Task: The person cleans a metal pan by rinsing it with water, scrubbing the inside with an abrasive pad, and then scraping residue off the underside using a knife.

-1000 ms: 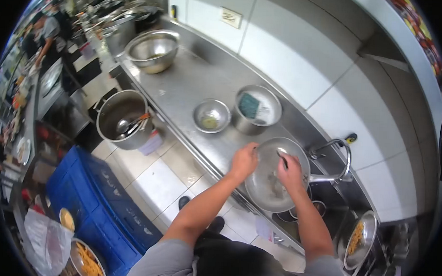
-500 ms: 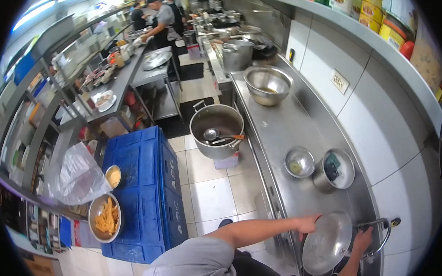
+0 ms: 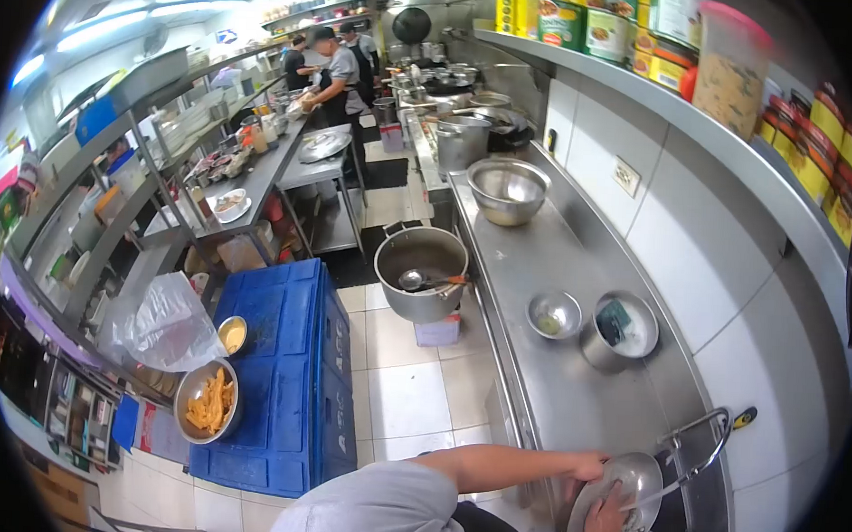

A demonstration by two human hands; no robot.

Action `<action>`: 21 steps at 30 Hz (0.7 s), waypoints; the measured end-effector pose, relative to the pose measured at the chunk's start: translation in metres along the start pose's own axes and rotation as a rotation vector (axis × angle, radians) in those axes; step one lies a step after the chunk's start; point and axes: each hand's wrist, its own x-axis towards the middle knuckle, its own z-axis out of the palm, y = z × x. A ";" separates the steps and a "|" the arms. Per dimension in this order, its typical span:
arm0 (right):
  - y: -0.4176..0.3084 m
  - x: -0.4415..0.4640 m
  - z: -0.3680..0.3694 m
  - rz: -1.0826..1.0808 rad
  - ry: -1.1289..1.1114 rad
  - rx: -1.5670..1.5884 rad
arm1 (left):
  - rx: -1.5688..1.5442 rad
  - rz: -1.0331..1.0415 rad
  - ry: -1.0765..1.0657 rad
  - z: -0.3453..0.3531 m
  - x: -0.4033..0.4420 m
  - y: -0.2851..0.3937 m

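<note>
A round metal pan point(image 3: 647, 475) with a long handle is tilted in the sink area at the lower right. My left hand point(image 3: 587, 466) grips its upper left rim. Inside the pan lies my right hand point(image 3: 605, 523), fingers stretched against the inner surface; whether a small thing is under them cannot be seen. From the curved faucet point(image 3: 720, 440) a stream of water falls into the pan near my right fingers. Farther up the steel counter point(image 3: 572, 405) stand a small metal bowl point(image 3: 541, 320) and a metal pot point(image 3: 601, 346) with a dark green item inside.
A large steel bowl point(image 3: 506, 211) stands farther back on the counter. On the floor side is a big pot point(image 3: 420, 304) holding a ladle. Blue crates point(image 3: 278, 393) at left bear a bowl of orange-coated food point(image 3: 209, 404). Overhead runs a shelf point(image 3: 681, 95) of cans. Several people work behind.
My right hand has moved from the faucet down into the pan, and water now runs. The pan sits lower, its handle now showing. My view has tilted up.
</note>
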 end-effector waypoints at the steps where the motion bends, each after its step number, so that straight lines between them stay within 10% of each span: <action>1: 0.020 -0.004 0.011 0.011 -0.011 -0.001 | 0.016 -0.010 -0.015 0.005 0.007 -0.007; 3: 0.061 -0.003 0.032 0.161 -0.010 0.526 | 0.010 -0.032 -0.027 0.019 0.014 -0.017; 9: 0.017 0.005 0.022 0.265 -0.295 0.227 | 0.143 0.069 0.037 0.024 0.033 -0.017; 10: 0.037 0.014 0.022 0.385 -0.129 0.625 | 0.157 0.059 -0.009 0.019 0.026 -0.011; 21: 0.009 0.010 0.053 0.383 -0.051 0.536 | 0.243 0.092 -0.035 0.025 0.032 -0.003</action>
